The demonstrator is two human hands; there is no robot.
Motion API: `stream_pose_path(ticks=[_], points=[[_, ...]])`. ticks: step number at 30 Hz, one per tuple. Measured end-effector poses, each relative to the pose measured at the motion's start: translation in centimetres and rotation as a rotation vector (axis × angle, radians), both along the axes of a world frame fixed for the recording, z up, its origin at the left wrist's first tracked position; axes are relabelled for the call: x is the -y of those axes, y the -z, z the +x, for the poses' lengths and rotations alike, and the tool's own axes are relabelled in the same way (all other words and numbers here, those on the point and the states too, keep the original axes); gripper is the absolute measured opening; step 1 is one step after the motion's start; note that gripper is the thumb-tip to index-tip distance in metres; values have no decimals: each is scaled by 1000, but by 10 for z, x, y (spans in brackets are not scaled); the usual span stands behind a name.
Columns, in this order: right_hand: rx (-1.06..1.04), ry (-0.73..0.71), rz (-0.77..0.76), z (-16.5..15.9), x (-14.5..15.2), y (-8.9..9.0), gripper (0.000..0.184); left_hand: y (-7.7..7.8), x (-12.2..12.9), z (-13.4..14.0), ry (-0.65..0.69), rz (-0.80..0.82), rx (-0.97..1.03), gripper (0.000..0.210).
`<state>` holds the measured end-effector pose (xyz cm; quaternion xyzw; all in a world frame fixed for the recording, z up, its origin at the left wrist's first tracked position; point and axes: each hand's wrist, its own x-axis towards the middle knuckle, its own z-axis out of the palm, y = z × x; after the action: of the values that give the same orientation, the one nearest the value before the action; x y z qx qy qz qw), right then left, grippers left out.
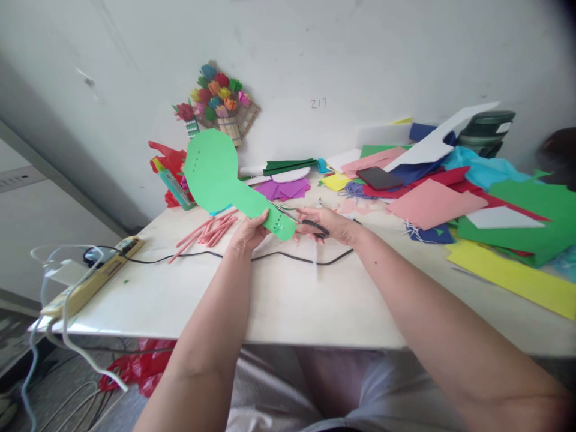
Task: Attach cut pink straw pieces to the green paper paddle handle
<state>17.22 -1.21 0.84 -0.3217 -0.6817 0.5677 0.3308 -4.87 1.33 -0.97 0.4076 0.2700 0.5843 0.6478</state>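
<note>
My left hand [251,233] pinches a large piece of green paper [211,168] by its narrow end. The sheet has a broad rounded part at the upper left, and small dark marks show on both ends. In my right hand [326,222] is a pair of scissors [316,227] with dark handles, my fingers closed around them. Their blades [281,210] lie against the edge of the narrow green end, close to my left thumb. Both hands are above the white table. Just left of my left hand lie several pink paper sticks [209,231].
A black cable [288,254] crosses the table [315,312] under my hands. Coloured paper sheets [427,204] and a phone [379,178] pile up at right. Purple paper [281,189] lies behind. A glue bottle [174,186], paper flowers [220,93] and a power strip [96,276] are at left.
</note>
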Motion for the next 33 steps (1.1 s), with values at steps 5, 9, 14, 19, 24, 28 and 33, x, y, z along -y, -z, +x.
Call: stream_pose_path(ticks=[5, 9, 14, 19, 24, 28, 33], points=[[4, -25, -11, 2, 2, -2, 56, 0, 1, -1, -11, 3, -9, 23], [28, -45, -32, 1, 7, -8, 43, 1, 1, -1, -3, -14, -17, 23], [47, -16, -64, 3, 11, -15, 35, -1, -2, -1, -79, -12, 24, 34], [93, -37, -63, 11, 11, -17, 32, -3, -7, -6, -227, 29, 86, 41], [127, -73, -43, 24, 10, -18, 29, -6, -9, -8, -329, 40, 94, 41], [84, -22, -28, 28, 8, -18, 25, -7, -10, -7, -366, 65, 96, 44], [-120, 280, 61, 12, 0, -10, 40, -8, -10, -3, -380, 80, 84, 40]])
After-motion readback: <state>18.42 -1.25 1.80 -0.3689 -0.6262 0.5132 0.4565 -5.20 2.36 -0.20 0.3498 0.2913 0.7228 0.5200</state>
